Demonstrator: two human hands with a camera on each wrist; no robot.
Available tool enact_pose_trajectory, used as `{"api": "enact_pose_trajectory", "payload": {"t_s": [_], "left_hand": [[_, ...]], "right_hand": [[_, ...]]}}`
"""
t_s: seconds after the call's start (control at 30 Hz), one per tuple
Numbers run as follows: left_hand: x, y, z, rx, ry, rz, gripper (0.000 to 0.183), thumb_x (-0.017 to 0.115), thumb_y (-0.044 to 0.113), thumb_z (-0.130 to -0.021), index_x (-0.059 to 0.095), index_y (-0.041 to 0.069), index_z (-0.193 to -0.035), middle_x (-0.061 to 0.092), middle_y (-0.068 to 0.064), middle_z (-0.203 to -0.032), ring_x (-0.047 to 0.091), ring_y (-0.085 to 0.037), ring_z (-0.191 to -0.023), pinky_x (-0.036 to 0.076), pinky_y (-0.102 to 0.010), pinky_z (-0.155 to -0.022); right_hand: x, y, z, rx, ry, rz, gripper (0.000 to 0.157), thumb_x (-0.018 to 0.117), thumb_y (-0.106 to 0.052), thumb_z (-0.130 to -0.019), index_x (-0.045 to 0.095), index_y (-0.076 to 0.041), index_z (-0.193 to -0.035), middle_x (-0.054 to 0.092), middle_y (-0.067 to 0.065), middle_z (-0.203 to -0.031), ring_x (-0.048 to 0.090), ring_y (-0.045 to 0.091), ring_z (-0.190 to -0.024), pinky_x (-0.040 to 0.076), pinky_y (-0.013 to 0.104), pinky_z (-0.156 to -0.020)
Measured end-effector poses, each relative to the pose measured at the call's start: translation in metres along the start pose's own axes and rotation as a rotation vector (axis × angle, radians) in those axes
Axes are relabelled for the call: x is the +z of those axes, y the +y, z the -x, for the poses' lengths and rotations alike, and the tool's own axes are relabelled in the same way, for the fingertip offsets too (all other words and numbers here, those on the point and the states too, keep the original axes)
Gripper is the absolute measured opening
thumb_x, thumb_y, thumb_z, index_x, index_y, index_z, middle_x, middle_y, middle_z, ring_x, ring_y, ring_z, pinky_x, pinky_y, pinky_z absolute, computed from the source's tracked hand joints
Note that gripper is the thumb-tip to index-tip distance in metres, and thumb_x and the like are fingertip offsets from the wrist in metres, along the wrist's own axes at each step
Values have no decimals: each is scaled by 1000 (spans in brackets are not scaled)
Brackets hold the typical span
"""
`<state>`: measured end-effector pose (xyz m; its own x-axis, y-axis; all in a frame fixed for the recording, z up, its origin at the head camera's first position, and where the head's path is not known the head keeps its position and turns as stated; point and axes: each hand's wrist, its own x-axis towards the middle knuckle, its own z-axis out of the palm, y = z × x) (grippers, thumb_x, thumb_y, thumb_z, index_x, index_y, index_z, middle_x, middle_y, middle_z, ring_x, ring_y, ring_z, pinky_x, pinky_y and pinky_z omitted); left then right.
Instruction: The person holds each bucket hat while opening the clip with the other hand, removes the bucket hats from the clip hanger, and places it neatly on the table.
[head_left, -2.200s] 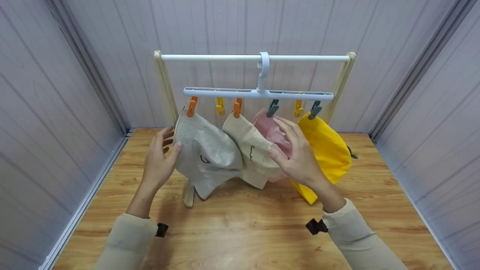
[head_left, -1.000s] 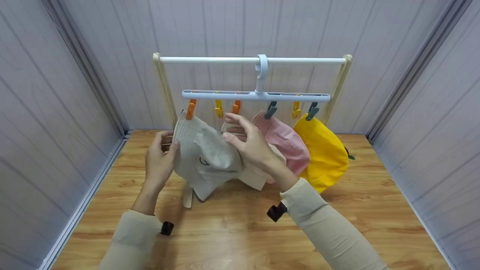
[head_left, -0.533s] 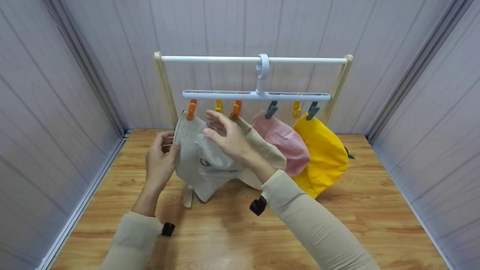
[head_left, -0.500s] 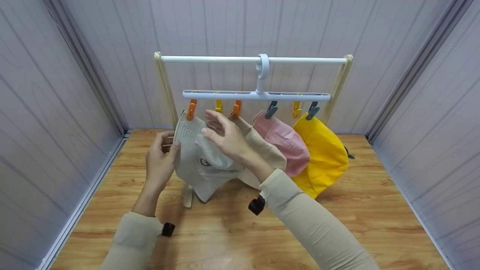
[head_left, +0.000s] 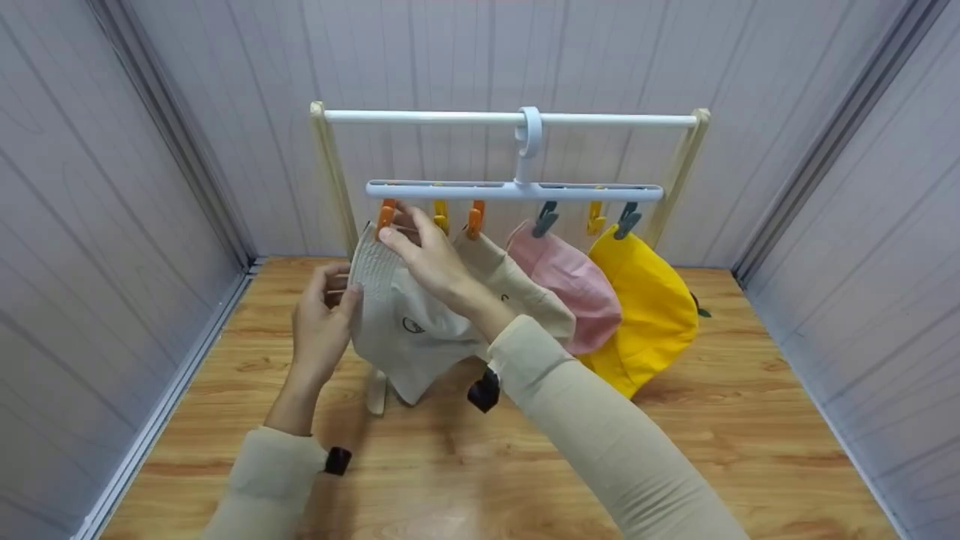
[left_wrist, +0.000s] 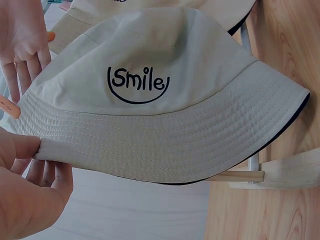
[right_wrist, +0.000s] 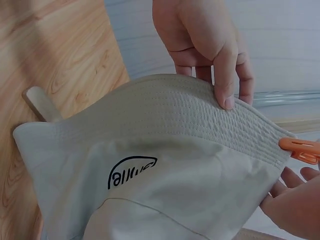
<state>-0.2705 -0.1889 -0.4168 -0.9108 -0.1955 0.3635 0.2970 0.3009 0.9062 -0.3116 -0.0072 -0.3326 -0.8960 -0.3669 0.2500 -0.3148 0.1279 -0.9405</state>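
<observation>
A pale grey bucket hat (head_left: pixel 412 330) with "Smile" lettering hangs by its brim from an orange clip (head_left: pixel 385 217) at the left of the white clip hanger (head_left: pixel 450 191). My left hand (head_left: pixel 321 319) pinches its brim, thumb in front and fingers behind, as the left wrist view shows. My right hand (head_left: pixel 431 259) is beside that clip, thumb over the brim just below it. In the left wrist view the right hand's fingers (left_wrist: pixel 22 75) are extended close to the clip. To the right hang a beige hat (head_left: pixel 517 281), a pink hat (head_left: pixel 574 285) and a yellow hat (head_left: pixel 645 307).
The hanger hooks over a rack's white rail (head_left: pixel 420 117) with wooden posts. Two yellow clips, one of them this clip (head_left: pixel 595 219), hold nothing. Panelled walls (head_left: pixel 180 112) enclose the wooden tabletop (head_left: pixel 450 480) at the back and sides.
My right hand has moved left from the pink hat, past the beige hat, to the orange clip of the grey hat. The left hand has stayed at the grey hat's brim.
</observation>
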Motion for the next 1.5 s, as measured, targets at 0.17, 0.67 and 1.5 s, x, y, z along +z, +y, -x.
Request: {"api": "enact_pose_trajectory", "payload": {"t_s": [0.17,0.67,1.5], "left_hand": [[0,0,0,-4,-1,-7,33,63,11,-108,60,5,-140,70,-17,-123,63,-22,-105,51,-25,-87],[1,2,1,-6,2,6,31,63,9,-107,61,5,-138,70,-17,-121,64,-23,-105,52,-28,-87],[0,4,3,-17,33,9,27,65,5,-105,65,6,-132,71,-15,-118,64,-22,-101,52,-27,-86]], "right_hand": [[6,-3,-5,26,25,-7,59,54,-31,-112,36,-8,-162,53,11,-156,52,22,-142,43,32,-118],[9,-3,-15,34,97,-118,40,52,-29,-114,55,-6,-146,68,4,-136,60,13,-125,48,27,-109],[18,-9,-19,27,263,-114,27,61,-21,-110,68,-2,-127,77,0,-114,68,10,-106,56,23,-91]]}}
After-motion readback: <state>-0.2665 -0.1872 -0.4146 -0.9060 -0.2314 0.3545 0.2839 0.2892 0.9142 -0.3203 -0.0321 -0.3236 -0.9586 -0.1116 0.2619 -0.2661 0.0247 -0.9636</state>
